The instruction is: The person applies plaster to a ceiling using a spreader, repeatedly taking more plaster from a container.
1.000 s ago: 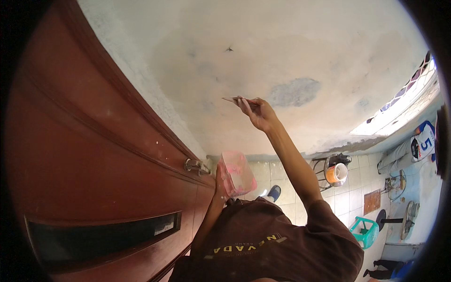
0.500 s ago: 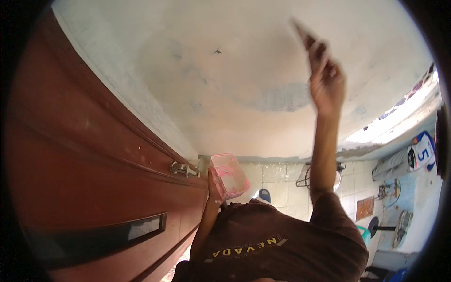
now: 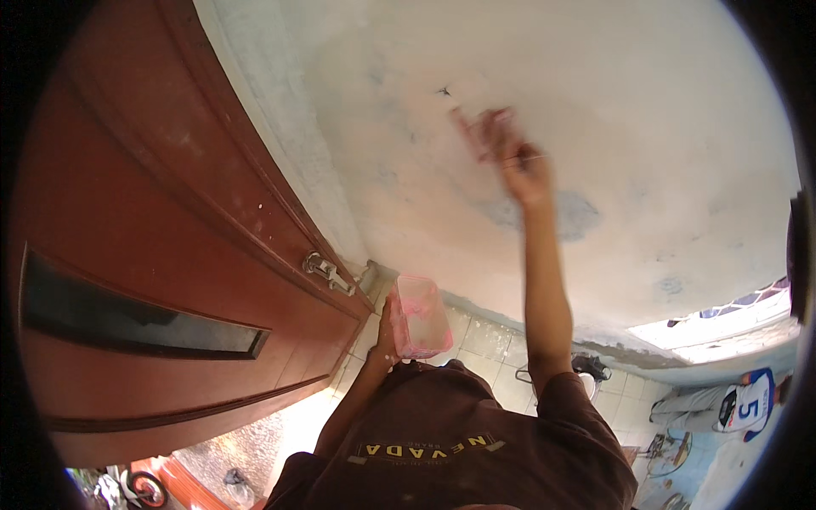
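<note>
My left hand (image 3: 387,338) holds a clear pink plastic tub (image 3: 423,350) from its left side, low in front of my body. Pinkish-white paste is smeared inside the tub. My right arm reaches up to the pale wall (image 3: 663,127), and my right hand (image 3: 525,177) is closed on a flat scraper (image 3: 470,136). Motion smears this pinkish tool, so its exact shape is hard to read. It is at the wall, just below and right of a small dark star-shaped hole (image 3: 444,91). A grey patch (image 3: 578,217) lies beside my right forearm.
A reddish-brown door (image 3: 161,229) with a metal handle (image 3: 327,274) stands on the left. Pale floor tiles (image 3: 489,344) run below the wall. At the right are a bright grilled opening (image 3: 722,327) and a person (image 3: 722,406) in grey trousers. A motorcycle (image 3: 127,490) shows at lower left.
My right hand has swept left and slightly down across the wall with the scraper, toward the hole. The view has turned, showing more outside the door. The tub stays in my left hand.
</note>
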Available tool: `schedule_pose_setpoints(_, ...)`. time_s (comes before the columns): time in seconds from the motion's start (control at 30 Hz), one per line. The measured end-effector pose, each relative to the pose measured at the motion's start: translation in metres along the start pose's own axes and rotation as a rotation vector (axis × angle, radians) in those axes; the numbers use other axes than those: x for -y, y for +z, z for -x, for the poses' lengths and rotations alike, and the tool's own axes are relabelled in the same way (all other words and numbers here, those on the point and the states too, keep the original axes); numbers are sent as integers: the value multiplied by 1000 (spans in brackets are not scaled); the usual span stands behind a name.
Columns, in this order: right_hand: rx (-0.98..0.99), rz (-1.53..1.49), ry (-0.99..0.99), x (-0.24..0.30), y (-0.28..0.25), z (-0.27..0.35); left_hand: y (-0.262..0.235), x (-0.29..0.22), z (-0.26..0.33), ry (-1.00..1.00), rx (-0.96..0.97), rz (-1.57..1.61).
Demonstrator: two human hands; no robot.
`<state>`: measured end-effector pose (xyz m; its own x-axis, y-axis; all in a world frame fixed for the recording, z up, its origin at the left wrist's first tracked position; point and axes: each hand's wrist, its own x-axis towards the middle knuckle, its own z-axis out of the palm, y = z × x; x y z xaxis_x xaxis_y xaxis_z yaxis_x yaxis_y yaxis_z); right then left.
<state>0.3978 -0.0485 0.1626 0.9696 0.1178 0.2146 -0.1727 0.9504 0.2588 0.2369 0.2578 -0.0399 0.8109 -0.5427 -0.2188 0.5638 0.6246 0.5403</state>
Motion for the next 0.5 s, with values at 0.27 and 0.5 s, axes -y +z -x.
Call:
schedule_pose_setpoints(0.27,473,29,-128,-102,156,107,9,15,6,22,-38,221)
schedule_pose_setpoints(0.5,-402,392,-149,-120,-92,7,5,6,19,190,-82,60)
